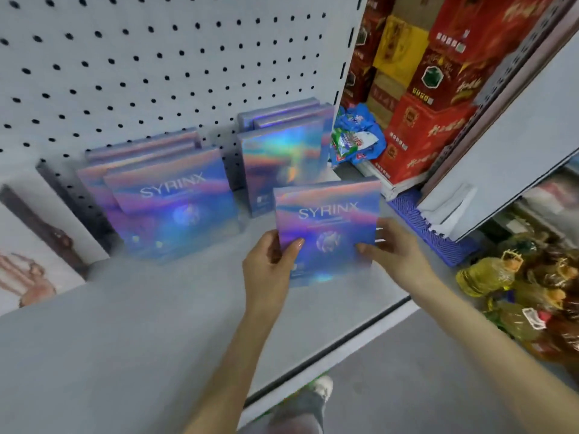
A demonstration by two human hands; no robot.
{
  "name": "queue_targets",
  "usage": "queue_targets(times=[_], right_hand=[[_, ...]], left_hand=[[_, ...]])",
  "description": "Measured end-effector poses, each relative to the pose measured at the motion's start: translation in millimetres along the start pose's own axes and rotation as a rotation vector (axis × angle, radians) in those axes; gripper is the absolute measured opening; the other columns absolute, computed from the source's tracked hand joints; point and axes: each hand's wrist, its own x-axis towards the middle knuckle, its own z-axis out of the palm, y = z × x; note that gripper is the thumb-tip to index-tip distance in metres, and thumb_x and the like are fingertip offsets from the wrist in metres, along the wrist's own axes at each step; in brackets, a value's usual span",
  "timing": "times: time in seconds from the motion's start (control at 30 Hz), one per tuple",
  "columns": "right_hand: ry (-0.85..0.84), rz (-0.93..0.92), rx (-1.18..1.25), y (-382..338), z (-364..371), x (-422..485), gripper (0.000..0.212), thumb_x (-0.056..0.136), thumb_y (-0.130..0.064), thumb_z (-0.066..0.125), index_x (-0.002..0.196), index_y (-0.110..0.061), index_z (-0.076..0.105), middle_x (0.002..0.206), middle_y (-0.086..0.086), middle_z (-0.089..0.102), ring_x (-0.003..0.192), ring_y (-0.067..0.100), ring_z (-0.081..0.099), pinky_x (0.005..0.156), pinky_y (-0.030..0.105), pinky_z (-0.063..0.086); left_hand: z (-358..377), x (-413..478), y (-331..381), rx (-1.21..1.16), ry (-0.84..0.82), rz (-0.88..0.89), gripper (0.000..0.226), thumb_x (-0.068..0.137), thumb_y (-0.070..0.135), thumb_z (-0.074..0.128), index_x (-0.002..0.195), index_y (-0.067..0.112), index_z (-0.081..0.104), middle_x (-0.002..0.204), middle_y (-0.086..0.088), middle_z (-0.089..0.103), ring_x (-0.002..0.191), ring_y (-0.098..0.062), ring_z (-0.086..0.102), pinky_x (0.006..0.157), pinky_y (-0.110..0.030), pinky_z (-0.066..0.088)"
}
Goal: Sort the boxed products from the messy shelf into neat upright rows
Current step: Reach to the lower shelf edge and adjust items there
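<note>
A holographic blue-purple SYRINX box (326,227) is held upright above the grey shelf (156,308), its front facing me. My left hand (269,264) grips its lower left edge with the thumb on the front. My right hand (398,249) pinches its lower right edge. Behind it a row of the same boxes (282,155) stands upright against the pegboard. To the left another group of SYRINX boxes (169,198) leans back in a loose overlapping stack.
A white pegboard (156,57) backs the shelf. A white box with a picture (37,245) stands at the far left. Red and yellow cartons (432,89) and blue packets (357,136) fill the neighbouring bay. Oil bottles (517,292) sit low right.
</note>
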Motion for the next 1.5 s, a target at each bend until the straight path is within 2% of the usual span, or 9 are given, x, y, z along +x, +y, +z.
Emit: queue_targets(times=[0.2, 0.37, 0.57, 0.77, 0.9, 1.07, 1.23, 1.4, 1.5], right_hand=[[-0.108, -0.094, -0.091, 2.2, -7.3, 84.0, 0.031, 0.083, 0.002, 0.07, 0.105, -0.012, 0.053, 0.099, 0.002, 0.066, 0.087, 0.025, 0.063, 0.079, 0.037, 0.051], [-0.15, -0.12, -0.051, -2.8, 6.5, 130.7, 0.033, 0.083, 0.006, 0.068, 0.113, 0.001, 0.055, 0.103, 0.007, 0.063, 0.091, 0.023, 0.059, 0.082, 0.038, 0.05], [-0.172, -0.176, -0.03, -0.5, 21.5, 163.7, 0.032, 0.083, 0.003, 0.069, 0.112, 0.005, 0.055, 0.106, 0.013, 0.065, 0.092, 0.025, 0.06, 0.081, 0.036, 0.049], [-0.29, -0.244, -0.027, 10.6, 19.5, 181.0, 0.029, 0.083, -0.01, 0.073, 0.089, -0.03, 0.053, 0.084, -0.01, 0.064, 0.074, 0.009, 0.06, 0.073, 0.037, 0.051], [-0.37, -0.181, -0.055, 25.3, 12.6, 186.6, 0.025, 0.086, -0.021, 0.071, 0.093, -0.03, 0.048, 0.081, -0.002, 0.062, 0.079, 0.028, 0.063, 0.077, 0.045, 0.053], [-0.316, -0.187, 0.044, 27.4, 6.4, 164.5, 0.032, 0.086, -0.019, 0.071, 0.109, -0.019, 0.049, 0.101, 0.005, 0.058, 0.076, 0.012, 0.058, 0.065, 0.013, 0.044], [-0.268, -0.16, 0.141, 38.9, 2.6, 94.2, 0.036, 0.088, -0.013, 0.069, 0.118, -0.016, 0.048, 0.12, 0.008, 0.052, 0.094, 0.017, 0.054, 0.072, 0.004, 0.041], [-0.652, -0.34, 0.041, 29.2, 18.6, 19.6, 0.044, 0.091, -0.031, 0.065, 0.118, -0.053, 0.039, 0.12, -0.031, 0.04, 0.114, -0.001, 0.045, 0.094, 0.013, 0.037], [-0.838, -0.426, -0.067, 7.7, 49.8, -24.1, 0.046, 0.091, -0.035, 0.063, 0.127, -0.051, 0.04, 0.123, -0.027, 0.041, 0.123, 0.002, 0.039, 0.1, 0.017, 0.031]], left_hand=[[33.3, 45.0, 2.8, 0.345, 0.197, 0.095, 0.015, 0.086, 0.033, 0.07, 0.086, 0.021, 0.06, 0.076, 0.006, 0.062, 0.069, -0.012, 0.062, 0.066, -0.026, 0.047], [37.3, 63.4, 15.4, 0.535, 0.27, 0.217, 0.053, 0.091, 0.019, 0.064, 0.139, 0.01, 0.044, 0.123, -0.012, 0.049, 0.105, -0.032, 0.058, 0.087, -0.044, 0.052], [46.6, 53.9, 6.3, 0.793, 0.291, 0.404, 0.052, 0.086, 0.013, 0.068, 0.135, 0.01, 0.051, 0.133, -0.018, 0.048, 0.107, -0.018, 0.046, 0.075, -0.035, 0.054], [48.4, 52.7, -2.3, 0.798, 0.253, 0.237, 0.057, 0.091, 0.017, 0.063, 0.144, 0.016, 0.04, 0.135, -0.013, 0.045, 0.12, -0.027, 0.049, 0.073, -0.042, 0.055], [53.5, 44.9, -1.4, 0.795, 0.271, 0.116, 0.061, 0.093, 0.024, 0.06, 0.148, 0.024, 0.032, 0.138, -0.007, 0.041, 0.12, -0.025, 0.049, 0.08, -0.042, 0.054], [61.7, 7.7, 6.3, 0.628, 0.437, -0.014, 0.057, 0.09, 0.03, 0.063, 0.143, 0.026, 0.041, 0.131, -0.004, 0.049, 0.109, -0.013, 0.054, 0.094, -0.036, 0.048], [68.8, -58.2, 9.5, 0.479, 0.57, -0.145, 0.045, 0.088, 0.026, 0.066, 0.132, 0.024, 0.054, 0.12, 0.001, 0.058, 0.109, -0.006, 0.057, 0.093, -0.02, 0.044], [45.4, -136.5, 13.7, 0.313, 0.738, -0.218, 0.033, 0.09, 0.029, 0.063, 0.122, 0.03, 0.057, 0.114, 0.008, 0.064, 0.105, -0.004, 0.061, 0.088, -0.018, 0.047], [9.3, -183.4, 12.0, 0.309, 0.805, -0.228, 0.032, 0.091, 0.026, 0.063, 0.122, 0.026, 0.059, 0.114, 0.006, 0.064, 0.104, -0.006, 0.061, 0.086, -0.022, 0.048]])
